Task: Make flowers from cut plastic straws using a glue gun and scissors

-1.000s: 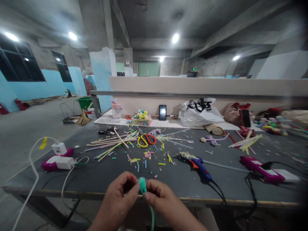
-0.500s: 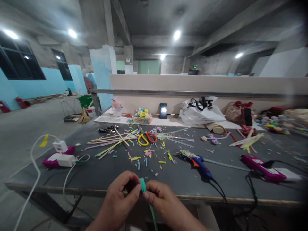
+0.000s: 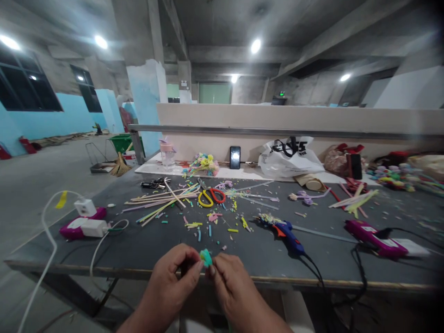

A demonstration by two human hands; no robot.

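Observation:
A small bunched green pipe cleaner (image 3: 206, 257), with a yellowish bit at its left side, sits between my fingertips over the table's front edge. My left hand (image 3: 173, 280) pinches it from the left with thumb and forefinger. On the other side my right hand (image 3: 236, 284) is closed against it, its fingers pressed together. The stem's lower end is mostly hidden by my right hand. Beyond my hands lie short cut pieces in blue, yellow and pink, and scissors (image 3: 211, 196) with one yellow and one red handle. A blue glue gun (image 3: 289, 236) rests to the right.
Long pastel stems (image 3: 159, 203) lie left of the scissors, others (image 3: 357, 201) at the right. Purple power strips (image 3: 81, 224) with cables stand at both sides. At the back are a phone (image 3: 235, 157), a lidded cup (image 3: 168, 155) and a white bag (image 3: 289, 157).
The green pipe cleaner has gone from an upright strip with a hanging tail to a rounder bunch. My right hand has turned and its fingers have closed in over the stem.

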